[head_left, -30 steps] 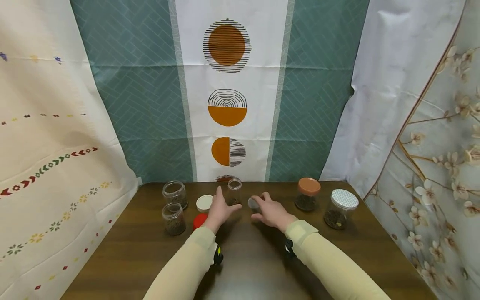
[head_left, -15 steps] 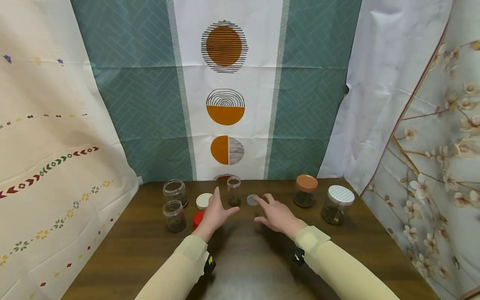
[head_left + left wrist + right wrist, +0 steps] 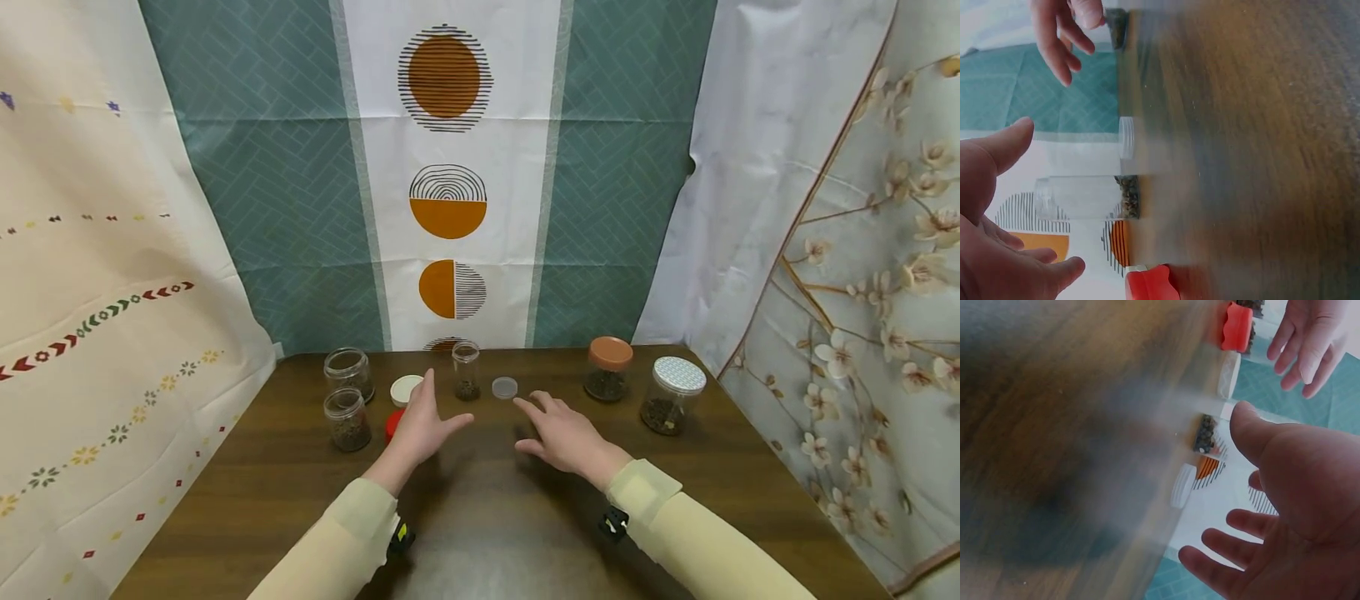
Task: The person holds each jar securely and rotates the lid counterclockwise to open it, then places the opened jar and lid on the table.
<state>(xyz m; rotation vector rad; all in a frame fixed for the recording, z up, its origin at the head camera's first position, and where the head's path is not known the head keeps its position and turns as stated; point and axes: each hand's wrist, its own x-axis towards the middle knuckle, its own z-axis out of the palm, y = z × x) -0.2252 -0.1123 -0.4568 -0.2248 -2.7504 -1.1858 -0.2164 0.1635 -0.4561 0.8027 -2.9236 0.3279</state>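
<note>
A slim clear jar [image 3: 466, 371], lidless, stands near the back of the table with dark dried bits in its bottom. Just right of it lies a small translucent lid [image 3: 505, 387], flat on the wood. My left hand [image 3: 422, 427] hovers in front and to the left of the jar, thumb and fingers spread, holding nothing. On the other side my right hand [image 3: 564, 437] is held above the table, nearest the translucent lid and apart from it, its fingers loosely bent. Partly behind the left hand are a red lid [image 3: 393, 425] and a cream lid [image 3: 404, 390].
Two lidless jars, one behind [image 3: 348, 372] and one in front [image 3: 347, 422], stand at the left with dark contents. At the right are an orange-lidded jar [image 3: 607, 371] and a jar with a patterned lid [image 3: 672, 397]. Curtains hang behind the table [image 3: 480, 533].
The right hand has left the translucent lid, which stays on the table, and drawn back to the right. My left hand has moved slightly left, away from the slim jar.
</note>
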